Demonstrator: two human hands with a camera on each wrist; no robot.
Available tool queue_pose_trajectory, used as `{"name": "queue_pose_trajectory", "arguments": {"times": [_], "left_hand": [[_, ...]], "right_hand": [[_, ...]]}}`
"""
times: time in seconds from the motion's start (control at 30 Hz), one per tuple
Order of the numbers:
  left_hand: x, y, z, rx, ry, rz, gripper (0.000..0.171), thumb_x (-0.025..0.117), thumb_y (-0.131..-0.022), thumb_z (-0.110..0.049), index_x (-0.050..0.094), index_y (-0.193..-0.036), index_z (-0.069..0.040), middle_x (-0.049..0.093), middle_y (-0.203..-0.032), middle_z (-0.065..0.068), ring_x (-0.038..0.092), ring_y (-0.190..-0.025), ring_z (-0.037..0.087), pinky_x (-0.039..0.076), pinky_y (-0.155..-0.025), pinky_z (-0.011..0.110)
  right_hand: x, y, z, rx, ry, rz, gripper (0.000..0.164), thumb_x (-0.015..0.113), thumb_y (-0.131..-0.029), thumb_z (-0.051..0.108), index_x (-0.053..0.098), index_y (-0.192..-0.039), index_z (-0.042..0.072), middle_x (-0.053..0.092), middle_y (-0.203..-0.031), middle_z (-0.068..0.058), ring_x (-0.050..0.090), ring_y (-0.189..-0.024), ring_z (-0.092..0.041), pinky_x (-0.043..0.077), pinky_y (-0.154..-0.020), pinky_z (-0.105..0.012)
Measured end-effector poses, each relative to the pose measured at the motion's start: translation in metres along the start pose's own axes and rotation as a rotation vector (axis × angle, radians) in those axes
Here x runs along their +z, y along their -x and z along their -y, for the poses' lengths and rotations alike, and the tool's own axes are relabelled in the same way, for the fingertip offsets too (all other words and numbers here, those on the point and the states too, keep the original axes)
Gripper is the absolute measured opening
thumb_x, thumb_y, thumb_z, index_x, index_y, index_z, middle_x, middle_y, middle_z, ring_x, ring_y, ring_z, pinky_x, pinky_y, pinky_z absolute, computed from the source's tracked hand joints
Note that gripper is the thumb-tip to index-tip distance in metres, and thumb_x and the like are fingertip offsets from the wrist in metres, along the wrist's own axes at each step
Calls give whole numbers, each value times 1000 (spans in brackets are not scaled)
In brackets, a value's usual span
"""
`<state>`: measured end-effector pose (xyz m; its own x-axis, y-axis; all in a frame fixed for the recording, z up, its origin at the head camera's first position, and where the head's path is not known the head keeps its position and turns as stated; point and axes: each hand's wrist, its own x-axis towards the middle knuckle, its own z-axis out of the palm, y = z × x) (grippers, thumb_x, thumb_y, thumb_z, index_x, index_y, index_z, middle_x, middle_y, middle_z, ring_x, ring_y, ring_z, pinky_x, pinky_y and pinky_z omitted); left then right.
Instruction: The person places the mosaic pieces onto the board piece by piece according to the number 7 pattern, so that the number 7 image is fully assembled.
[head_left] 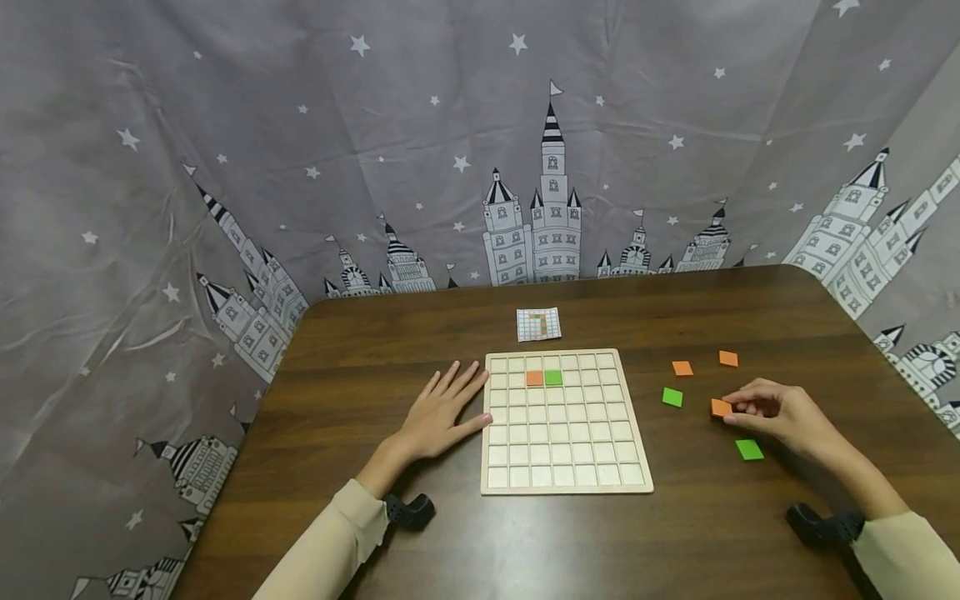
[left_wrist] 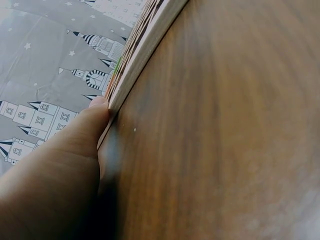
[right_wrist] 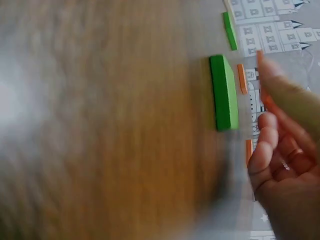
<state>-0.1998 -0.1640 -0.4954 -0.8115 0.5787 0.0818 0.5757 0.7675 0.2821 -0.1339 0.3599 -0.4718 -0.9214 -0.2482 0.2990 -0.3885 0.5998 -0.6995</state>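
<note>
My right hand (head_left: 780, 414) pinches an orange square tile (head_left: 721, 408) between thumb and fingers, right of the board. In the right wrist view only a thin edge of that orange tile shows past the thumb. My left hand (head_left: 438, 417) lies with fingers spread on the table, its thumb (left_wrist: 95, 117) and fingertips right at the left edge of the wooden grid board (head_left: 567, 487). On the board, an orange tile (head_left: 534, 378) and a green tile (head_left: 553, 377) sit side by side in the second row from the far edge.
Around the right hand lie two green tiles, one nearer (head_left: 749, 450) and one farther left (head_left: 672, 397), and two orange tiles (head_left: 682, 368) toward the back. A small printed pattern card (head_left: 538, 325) lies beyond the board. A grey castle-print curtain (head_left: 420, 133) hangs behind the brown table (head_left: 570, 550).
</note>
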Motion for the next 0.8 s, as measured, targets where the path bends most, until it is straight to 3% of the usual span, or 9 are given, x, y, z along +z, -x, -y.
{"name": "queue_pose_trajectory", "arguments": {"times": [0.5, 0.8], "left_hand": [[-2, -1, -1, 9, -1, -13, 75, 44, -100, -60, 25, -160, -21, 18, -165, 4, 10, -151, 33, 6, -119, 55], [-3, -2, -1, 1, 3, 1, 74, 43, -100, -61, 24, -160, -22, 18, -165, 4, 10, -151, 31, 7, -119, 54]], "right_hand": [[-4, -21, 37, -12, 24, -36, 22, 83, -78, 0, 76, -98, 4, 59, -80, 1, 52, -72, -7, 44, -61, -16], [8, -39, 55, -13, -14, -14, 24, 84, -77, 0, 76, -99, 3, 56, -80, -5, 50, -72, -10, 42, -59, -19]]}}
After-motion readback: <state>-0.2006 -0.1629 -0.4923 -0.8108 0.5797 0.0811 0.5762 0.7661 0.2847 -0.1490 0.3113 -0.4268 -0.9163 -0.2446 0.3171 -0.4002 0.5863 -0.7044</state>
